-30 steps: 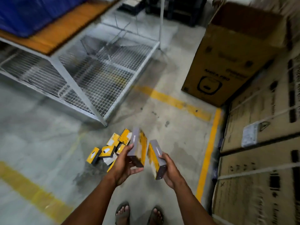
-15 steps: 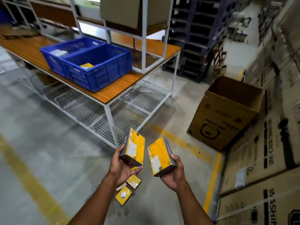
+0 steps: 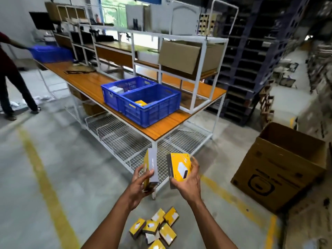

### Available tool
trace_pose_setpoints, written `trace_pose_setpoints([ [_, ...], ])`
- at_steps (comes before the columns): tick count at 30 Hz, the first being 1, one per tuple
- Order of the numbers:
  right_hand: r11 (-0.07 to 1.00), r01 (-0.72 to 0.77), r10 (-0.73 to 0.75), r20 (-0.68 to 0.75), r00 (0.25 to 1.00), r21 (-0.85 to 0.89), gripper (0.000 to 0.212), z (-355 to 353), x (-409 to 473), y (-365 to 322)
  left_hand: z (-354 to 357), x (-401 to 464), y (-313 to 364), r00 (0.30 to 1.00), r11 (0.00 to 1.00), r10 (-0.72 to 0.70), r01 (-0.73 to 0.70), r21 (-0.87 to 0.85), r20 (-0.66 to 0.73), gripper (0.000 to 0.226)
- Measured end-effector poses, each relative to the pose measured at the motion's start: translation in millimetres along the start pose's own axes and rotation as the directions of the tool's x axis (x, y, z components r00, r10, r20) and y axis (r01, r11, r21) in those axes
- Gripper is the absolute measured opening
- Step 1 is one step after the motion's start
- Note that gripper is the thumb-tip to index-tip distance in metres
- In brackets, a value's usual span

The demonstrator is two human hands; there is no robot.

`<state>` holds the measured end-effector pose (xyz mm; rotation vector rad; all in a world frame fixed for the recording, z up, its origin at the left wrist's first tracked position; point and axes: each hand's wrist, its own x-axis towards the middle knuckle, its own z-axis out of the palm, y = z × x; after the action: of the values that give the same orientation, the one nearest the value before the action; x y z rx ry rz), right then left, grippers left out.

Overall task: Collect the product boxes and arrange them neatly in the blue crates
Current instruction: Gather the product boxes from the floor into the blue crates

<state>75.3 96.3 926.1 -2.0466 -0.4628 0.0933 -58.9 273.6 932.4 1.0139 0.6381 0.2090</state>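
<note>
Over the concrete floor, short of the table's (image 3: 115,83) near corner, I see both hands raised, each with one box. Left hand (image 3: 139,184) curls fingers and thumb round the left box (image 3: 151,168): it stands on end, long axis near vertical, grey narrow side toward me, yellow face turned left. Right hand (image 3: 188,180) grips the right box (image 3: 177,167) from its right edge, fingers wrapped over the top corner; yellow printed face toward me, dark side to the left, long axis upright and tilted a little. The two boxes are near each other, not touching.

Two blue crates (image 3: 152,106) sit side by side on the table, well beyond the hands; the nearer one holds a yellow box (image 3: 141,102), the farther one pale items I cannot identify. A table leg (image 3: 154,146) and the wire shelf (image 3: 124,139) lie between hands and crates.

More boxes lie in a loose pile (image 3: 156,229) on the floor below my arms. An open carton (image 3: 280,166) stands at right. A second person (image 3: 10,72) stands far left beside another blue crate (image 3: 52,53).
</note>
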Motion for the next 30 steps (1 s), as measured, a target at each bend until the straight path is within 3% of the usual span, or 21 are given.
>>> trace_pose_setpoints([
  [4,0.964,-0.07,0.044,0.103,0.994,0.256,0.119,49,11,-45,-49,4,31,1.0,1.0,0.004,-0.004,0.015,0.019,0.081],
  [7,0.864,-0.214,0.128,0.212,0.969,0.455,0.117,97,19,-75,-86,6,53,0.999,1.0,0.022,-0.023,0.013,0.031,0.079],
  [10,0.709,-0.373,0.187,0.351,0.918,0.598,0.115,142,29,-95,-114,5,77,0.999,0.999,0.045,-0.046,0.021,0.017,0.076],
  [13,0.486,-0.513,0.159,0.506,0.848,0.707,0.103,173,38,-115,-144,12,100,0.999,0.998,0.05,-0.05,-0.036,0.009,0.076],
  [16,0.306,-0.618,0.146,0.606,0.782,0.724,0.105,194,58,-128,-171,27,120,0.998,0.992,0.057,-0.056,-0.116,0.014,0.086],
  [18,0.266,-0.632,0.121,0.625,0.771,0.728,0.093,210,75,-136,-188,42,131,0.998,0.976,0.066,-0.059,-0.208,0.025,0.083],
  [21,0.262,-0.624,0.136,0.612,0.779,0.736,0.038,237,107,-153,-208,71,149,0.997,0.949,0.078,-0.075,-0.306,-0.003,0.07],
  [23,0.275,-0.621,0.121,0.615,0.78,0.734,0.019,259,134,-163,-220,97,167,0.993,0.941,0.11,-0.117,-0.316,-0.038,0.066],
  [26,0.304,-0.595,0.11,0.593,0.798,0.744,0.02,291,176,-179,-236,140,201,0.98,0.931,0.172,-0.193,-0.308,-0.096,0.056],
  [30,0.289,-0.579,0.15,0.561,0.814,0.763,0.044,317,238,-205,-244,193,260,0.969,0.926,0.199,-0.235,-0.295,-0.149,0.03],
])
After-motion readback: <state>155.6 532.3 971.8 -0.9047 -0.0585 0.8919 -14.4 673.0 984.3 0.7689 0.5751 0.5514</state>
